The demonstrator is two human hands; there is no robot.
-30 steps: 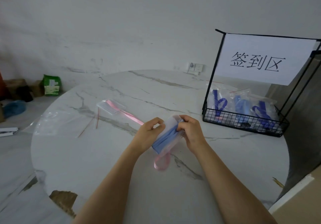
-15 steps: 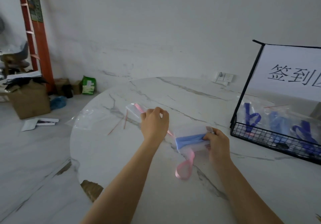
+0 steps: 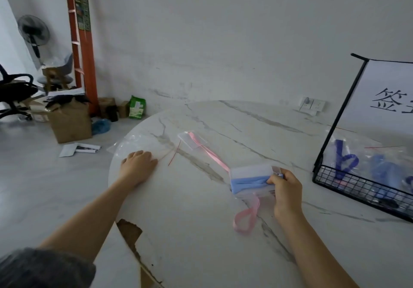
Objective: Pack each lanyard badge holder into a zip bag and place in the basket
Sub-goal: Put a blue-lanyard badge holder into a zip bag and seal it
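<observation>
**A fresh bag is reached for while the folded badge holder is kept in the other hand**

The right hand (image 3: pixel 287 192) is closed on one end of the folded blue lanyard with its clear plastic badge holder (image 3: pixel 251 178), which is held just above the round white marble table (image 3: pixel 201 232). It cannot be told for sure whether a bag is already around this bundle. The left hand (image 3: pixel 138 165) is laid flat, fingers spread and gripping nothing, on the stack of clear zip bags with red seal lines (image 3: pixel 143 146) at the far left edge of the table.

For this step, it is judged that only one bag should be slid off the stack, because thin film sticks together easily. The mouth should be opened fully before the bundle is pushed in, and the folds should be pinched firmly so that the ribbon does not spring loose.

Between the hands a pink ribbon lanyard with a clear badge holder (image 3: pixel 196 144) lies unpacked on the table, and its loop passes under the held bundle.

The black wire basket with a white paper sign (image 3: pixel 348 185) stands at the right, well apart from the left hand. Inside it several filled zip bags with blue lanyards (image 3: pixel 344 160) are seen leaning; their exact number cannot be told.
</observation>
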